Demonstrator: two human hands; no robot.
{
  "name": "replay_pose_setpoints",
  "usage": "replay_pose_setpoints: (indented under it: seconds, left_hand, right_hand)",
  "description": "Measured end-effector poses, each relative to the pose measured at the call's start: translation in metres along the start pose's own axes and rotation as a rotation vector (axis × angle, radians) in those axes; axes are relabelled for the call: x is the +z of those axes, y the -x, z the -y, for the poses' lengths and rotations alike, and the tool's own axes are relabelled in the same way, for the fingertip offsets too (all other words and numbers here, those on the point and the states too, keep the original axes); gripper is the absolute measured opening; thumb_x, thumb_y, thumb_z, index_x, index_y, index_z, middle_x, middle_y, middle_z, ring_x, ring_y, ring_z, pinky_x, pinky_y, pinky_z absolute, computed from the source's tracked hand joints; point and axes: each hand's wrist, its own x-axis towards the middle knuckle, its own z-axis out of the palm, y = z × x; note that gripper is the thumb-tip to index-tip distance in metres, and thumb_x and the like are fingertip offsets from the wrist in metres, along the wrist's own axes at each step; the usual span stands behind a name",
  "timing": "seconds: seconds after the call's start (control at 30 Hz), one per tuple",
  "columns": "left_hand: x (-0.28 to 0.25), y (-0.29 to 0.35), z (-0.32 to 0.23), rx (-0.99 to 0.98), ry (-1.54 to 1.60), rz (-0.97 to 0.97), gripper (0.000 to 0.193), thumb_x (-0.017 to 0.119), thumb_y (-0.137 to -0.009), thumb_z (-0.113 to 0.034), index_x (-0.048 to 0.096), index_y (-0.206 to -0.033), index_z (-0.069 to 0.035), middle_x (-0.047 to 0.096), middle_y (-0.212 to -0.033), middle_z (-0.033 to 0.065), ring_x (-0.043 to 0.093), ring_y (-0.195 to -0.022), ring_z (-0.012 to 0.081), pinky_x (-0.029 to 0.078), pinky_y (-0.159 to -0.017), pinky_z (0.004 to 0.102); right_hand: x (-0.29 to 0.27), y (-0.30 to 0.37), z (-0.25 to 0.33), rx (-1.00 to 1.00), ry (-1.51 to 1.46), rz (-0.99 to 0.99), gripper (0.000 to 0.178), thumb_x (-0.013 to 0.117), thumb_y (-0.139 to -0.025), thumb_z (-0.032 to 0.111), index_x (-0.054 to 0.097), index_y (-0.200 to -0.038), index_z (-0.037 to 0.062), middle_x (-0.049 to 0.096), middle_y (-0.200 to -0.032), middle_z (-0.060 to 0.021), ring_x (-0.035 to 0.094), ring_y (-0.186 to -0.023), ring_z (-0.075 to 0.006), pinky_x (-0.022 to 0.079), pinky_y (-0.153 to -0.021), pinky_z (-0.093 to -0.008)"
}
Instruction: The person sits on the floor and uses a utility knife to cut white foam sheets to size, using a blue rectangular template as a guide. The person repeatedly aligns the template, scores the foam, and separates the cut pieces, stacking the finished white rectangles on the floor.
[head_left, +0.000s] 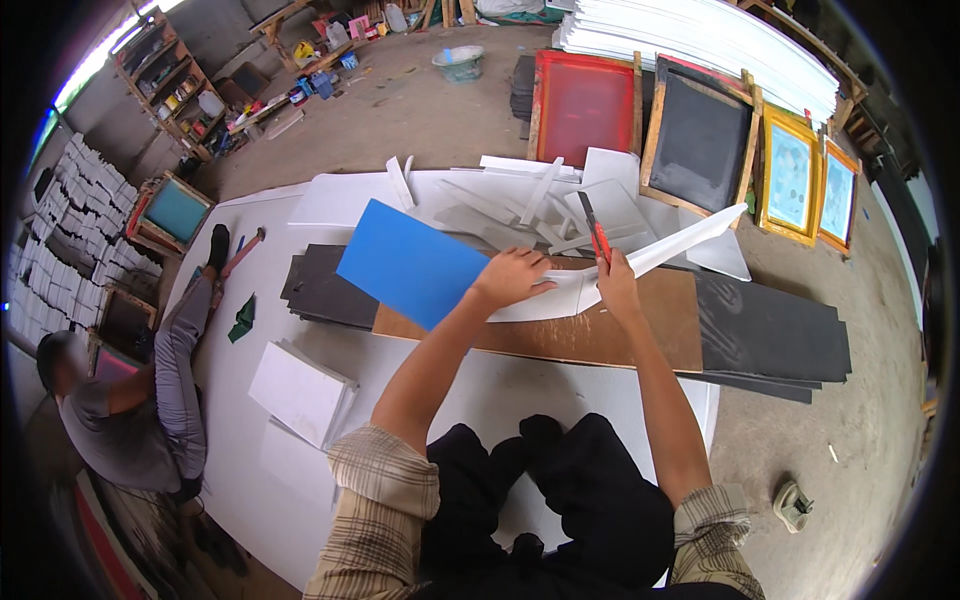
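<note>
The white sheet (552, 304) lies over a brown board (650, 325), just left of the right hand (617, 285); a white strip (695, 238) runs its length rightward and away beyond it. The right grip is clamped around a red utility knife (600, 242). The left hand (512, 277) touches the sheet; whether it pinches, I cannot tell.

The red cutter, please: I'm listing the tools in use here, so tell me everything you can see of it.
The red cutter is slim, with a bright red body that looks like plastic and a long, narrow, dark end. The right hand grips it low, hiding its lower part. Its dark end points away from the person and slightly left, with white offcuts beyond. Whether its hidden end touches anything besides the hand cannot be told.
</note>
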Motion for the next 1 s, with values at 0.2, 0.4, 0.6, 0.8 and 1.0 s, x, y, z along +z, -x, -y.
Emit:
replay_pose_setpoints:
  seconds: [0.2,0.4,0.6,0.8,1.0]
  left_hand:
    - [-0.037,0.024,0.041,-0.012,-0.117,0.146,0.028,0.054,-0.080,-0.043,0.058,-0.073,-0.016,0.056,-0.070,-0.0028,0.052,-0.082,0.0127,0.027,-0.090,0.0436]
    - [-0.049,0.016,0.053,-0.052,-0.185,0.031,0.035,0.053,-0.076,-0.049,0.059,-0.065,-0.016,0.057,-0.066,-0.0063,0.050,-0.083,0.0102,0.022,-0.091,0.0491]
    - [-0.062,0.016,0.063,-0.345,-0.155,-0.199,0.025,0.056,-0.080,-0.038,0.059,-0.070,-0.015,0.060,-0.066,-0.0026,0.056,-0.070,0.0147,0.033,-0.085,0.0389]
    - [-0.065,0.072,0.084,-0.393,-0.199,-0.233,0.023,0.054,-0.082,-0.032,0.057,-0.072,-0.012,0.059,-0.059,0.0053,0.057,-0.055,0.0235,0.042,-0.072,0.0337]
    - [-0.068,0.078,0.071,-0.450,-0.258,-0.218,0.021,0.055,-0.080,-0.032,0.056,-0.073,-0.012,0.059,-0.068,0.0050,0.056,-0.073,0.0222,0.035,-0.083,0.0379]
  right_hand:
    - [0.000,-0.003,0.000,0.048,-0.005,0.023,0.023,0.045,-0.088,0.018,0.044,-0.096,-0.0033,0.053,-0.097,-0.0254,0.052,-0.089,-0.0429,0.042,-0.074,-0.0484]
    - [0.003,-0.007,-0.002,0.098,-0.071,0.062,0.025,0.044,-0.088,0.018,0.045,-0.100,-0.0044,0.053,-0.099,-0.0252,0.052,-0.091,-0.0425,0.042,-0.076,-0.0471]
    - [0.004,-0.010,-0.008,0.113,-0.085,0.072,0.024,0.045,-0.088,0.017,0.046,-0.099,-0.0047,0.053,-0.099,-0.0244,0.052,-0.092,-0.0416,0.042,-0.076,-0.0457]
    - [0.003,-0.011,-0.008,0.117,-0.119,0.052,0.023,0.045,-0.088,0.016,0.046,-0.098,-0.0043,0.053,-0.095,-0.0228,0.054,-0.087,-0.0397,0.043,-0.074,-0.0444]
    - [-0.001,-0.007,0.004,0.145,-0.129,0.078,0.022,0.044,-0.089,0.016,0.046,-0.097,-0.0043,0.053,-0.090,-0.0213,0.059,-0.073,-0.0337,0.047,-0.059,-0.0395]
